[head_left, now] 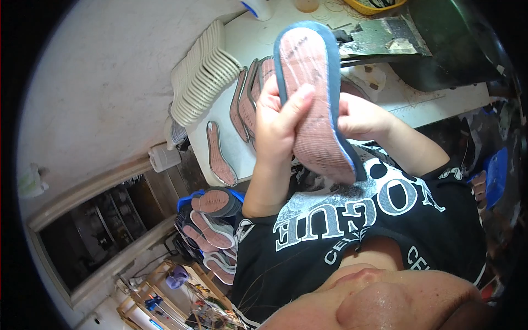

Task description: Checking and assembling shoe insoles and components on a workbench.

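Note:
A long shoe insole (316,121) with a pinkish-brown lined face and a dark blue edge is held up in front of my chest, tilted. My left hand (278,115) grips its left edge, thumb pressed on the brown face and fingers behind. At the opposite edge, my right hand (363,116) holds it too, its fingers partly hidden behind the insole. Several similar brown insoles (248,102) lie close together on the white table (269,38) behind my left hand. A single insole (220,157) rests nearer the table's left edge.
Cream-coloured soles (203,74) stand in a long stack against the wall side. Below the table is a blue crate (190,199) heaped with soles. A dark green machine (440,38) occupies the far right. A white jug (164,158) and a yellow basket (379,7) are also around.

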`<state>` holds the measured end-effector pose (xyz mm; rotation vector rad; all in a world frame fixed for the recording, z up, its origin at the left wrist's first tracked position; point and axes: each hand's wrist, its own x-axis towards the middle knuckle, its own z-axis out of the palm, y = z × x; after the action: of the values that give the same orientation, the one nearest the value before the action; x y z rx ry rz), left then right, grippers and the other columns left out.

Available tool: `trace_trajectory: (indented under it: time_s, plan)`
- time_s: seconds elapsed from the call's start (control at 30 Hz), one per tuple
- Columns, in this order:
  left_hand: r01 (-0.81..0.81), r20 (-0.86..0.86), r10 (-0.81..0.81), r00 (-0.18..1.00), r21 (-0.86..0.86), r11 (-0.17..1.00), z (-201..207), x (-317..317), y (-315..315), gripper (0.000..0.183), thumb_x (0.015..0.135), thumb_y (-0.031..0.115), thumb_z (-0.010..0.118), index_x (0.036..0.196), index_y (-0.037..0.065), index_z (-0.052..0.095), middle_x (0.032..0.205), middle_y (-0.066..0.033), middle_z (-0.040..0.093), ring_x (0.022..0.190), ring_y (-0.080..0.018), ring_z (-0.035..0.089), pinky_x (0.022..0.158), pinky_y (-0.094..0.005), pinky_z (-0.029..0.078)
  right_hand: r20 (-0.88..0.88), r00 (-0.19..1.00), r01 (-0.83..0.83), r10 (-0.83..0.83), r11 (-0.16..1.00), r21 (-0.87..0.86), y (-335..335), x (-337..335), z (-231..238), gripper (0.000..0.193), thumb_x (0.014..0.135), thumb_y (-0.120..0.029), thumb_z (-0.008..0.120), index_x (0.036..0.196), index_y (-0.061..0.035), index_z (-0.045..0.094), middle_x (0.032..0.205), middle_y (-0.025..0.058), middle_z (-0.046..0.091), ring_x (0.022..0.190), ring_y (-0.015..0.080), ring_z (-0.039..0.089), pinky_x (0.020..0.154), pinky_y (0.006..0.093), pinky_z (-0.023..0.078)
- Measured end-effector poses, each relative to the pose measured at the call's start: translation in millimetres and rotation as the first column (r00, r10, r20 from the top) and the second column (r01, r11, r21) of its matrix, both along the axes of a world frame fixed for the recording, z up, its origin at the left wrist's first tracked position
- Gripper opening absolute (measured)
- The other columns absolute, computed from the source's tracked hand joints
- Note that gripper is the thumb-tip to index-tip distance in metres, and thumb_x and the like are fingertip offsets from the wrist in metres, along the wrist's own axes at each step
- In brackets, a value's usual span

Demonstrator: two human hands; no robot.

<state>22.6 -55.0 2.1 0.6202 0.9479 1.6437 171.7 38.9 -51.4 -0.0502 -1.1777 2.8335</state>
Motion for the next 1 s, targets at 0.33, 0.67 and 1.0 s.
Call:
trace_trajectory:
  time_s: [0.33, 0.67, 1.0]
  plan:
    - [-0.288, -0.571, 0.313, 0.759, 0.137, 0.948, -3.2, 21.7, 48.7, 0.040, 0.081, 0.006, 0.075, 0.115, -0.001, 0.054, 0.105, -0.0076, 0.064, 0.092, -0.0138, 0.061, 0.085, -0.0271, 0.049, 0.190, 0.951, 0.059, -0.242, 0.749, 0.660, 65.0, 19.0, 44.8, 0.022, 0.089, -0.018, 0.066, 0.076, -0.0006, 0.068, 0.064, -0.0020, 0.058, 0.057, 0.0044, 0.051, 0.052, 0.0215, 0.041]
    - [-0.244, -0.431, 0.175, 0.885, -0.110, 0.963, 7.6, -6.7, 109.7, 0.041, 0.077, 0.010, 0.076, 0.110, -0.002, 0.055, 0.098, -0.0104, 0.064, 0.085, -0.0175, 0.063, 0.079, -0.0291, 0.051, 0.329, 0.885, 0.179, -0.328, 0.894, 0.410, 61.1, 31.2, 30.7, 0.027, 0.092, -0.028, 0.064, 0.094, -0.0015, 0.069, 0.074, -0.0008, 0.065, 0.067, 0.0020, 0.057, 0.060, 0.0197, 0.046]
    - [-0.252, -0.774, 0.074, 0.628, -0.112, 0.961, -43.5, -16.7, 139.1, 0.054, 0.078, 0.036, 0.074, 0.108, -0.005, 0.055, 0.113, -0.0192, 0.049, 0.111, -0.0325, 0.043, 0.100, -0.0395, 0.032, 0.250, 0.868, 0.358, -0.429, 0.889, 0.284, 63.3, 42.7, 15.9, 0.028, 0.094, -0.023, 0.062, 0.099, 0.0046, 0.067, 0.091, 0.0058, 0.069, 0.081, 0.0066, 0.061, 0.074, 0.0237, 0.050]
